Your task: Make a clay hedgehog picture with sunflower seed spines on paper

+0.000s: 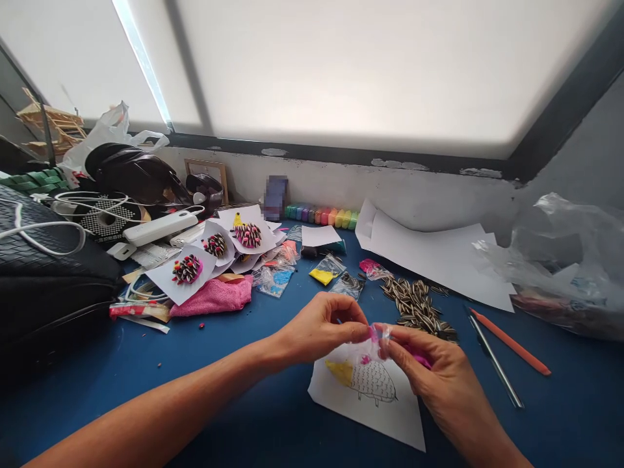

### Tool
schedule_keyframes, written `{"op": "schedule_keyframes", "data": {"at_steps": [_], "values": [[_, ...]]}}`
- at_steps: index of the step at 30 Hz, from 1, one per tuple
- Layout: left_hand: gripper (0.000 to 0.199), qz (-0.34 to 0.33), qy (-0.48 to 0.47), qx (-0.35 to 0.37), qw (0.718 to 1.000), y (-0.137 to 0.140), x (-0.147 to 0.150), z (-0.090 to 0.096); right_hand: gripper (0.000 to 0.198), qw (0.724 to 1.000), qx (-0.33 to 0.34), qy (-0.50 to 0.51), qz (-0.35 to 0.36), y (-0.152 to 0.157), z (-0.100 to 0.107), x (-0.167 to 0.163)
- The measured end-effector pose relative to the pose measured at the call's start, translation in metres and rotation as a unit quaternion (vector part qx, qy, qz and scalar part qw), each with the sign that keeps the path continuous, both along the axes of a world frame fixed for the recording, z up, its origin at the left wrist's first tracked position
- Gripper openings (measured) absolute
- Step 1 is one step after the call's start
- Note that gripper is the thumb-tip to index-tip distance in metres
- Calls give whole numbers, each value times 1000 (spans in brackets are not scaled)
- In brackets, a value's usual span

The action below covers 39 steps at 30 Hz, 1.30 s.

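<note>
Between my two hands is a small clear plastic bag (379, 344) with bright magenta clay in it. My left hand (324, 328) pinches one edge of the bag between thumb and fingers. On the other side, my right hand (431, 364) is closed on the bag, and magenta clay (418, 356) shows between its fingers. Below both hands lies a white sheet (370, 422) with a pen drawing of a hedgehog (374, 383). Yellow clay (340, 372) covers the hedgehog's head end. The bag and hands partly hide the top of the sheet.
Striped sunflower seeds (414, 302) lie heaped beyond my right hand. A pen (497, 361) and an orange pencil (511, 342) are at the right. Small bags of yellow clay (324, 273) and blue clay (280, 278) lie ahead. Seed-covered figures (188, 268) and a pink cloth (212, 297) are at the left.
</note>
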<state>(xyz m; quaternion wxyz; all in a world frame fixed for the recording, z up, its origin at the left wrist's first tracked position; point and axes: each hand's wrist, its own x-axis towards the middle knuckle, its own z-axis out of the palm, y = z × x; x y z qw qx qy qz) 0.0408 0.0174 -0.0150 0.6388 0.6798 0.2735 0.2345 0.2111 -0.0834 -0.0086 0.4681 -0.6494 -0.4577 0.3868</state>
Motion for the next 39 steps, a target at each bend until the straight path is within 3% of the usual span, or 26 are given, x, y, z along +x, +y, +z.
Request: {"op": "schedule_keyframes", "data": {"at_steps": [10, 16, 24, 34, 39], "values": [[18, -37, 16, -38, 998, 2, 0, -9, 40, 999, -4, -27, 46, -7, -4, -6], [25, -63, -10, -80, 995, 5, -1, -2, 38, 1000, 9, -15, 12, -2, -8, 0], [16, -53, 0, -75, 996, 0, 1, -2, 38, 1000, 3, 1, 25, -1, -20, 3], [8, 16, 11, -30, 999, -7, 4, -2, 44, 998, -38, 22, 35, -2, -9, -3], [13, -7, -33, -73, 997, 0, 4, -3, 47, 999, -44, 20, 15, -2, -18, 2]]}}
